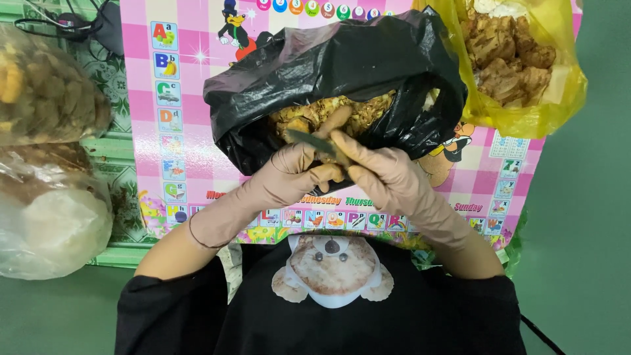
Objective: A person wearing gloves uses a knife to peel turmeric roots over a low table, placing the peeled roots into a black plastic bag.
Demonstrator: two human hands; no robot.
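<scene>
Both my hands wear tan rubber gloves and meet over the mouth of a black plastic bag (368, 59) filled with brown peelings (342, 108). My left hand (299, 174) grips a small brown root piece (327, 125) that is mostly hidden by the fingers. My right hand (381, 174) holds a small knife (314, 141) whose dark blade points left across that piece. The hands touch each other just in front of the bag's opening.
A yellow bag (526, 59) of peeled brown chunks sits at the back right. Clear bags (46, 164) with brown and pale contents lie at the left. A pink alphabet poster (177, 98) covers the floor beneath, with green floor (585, 230) around it.
</scene>
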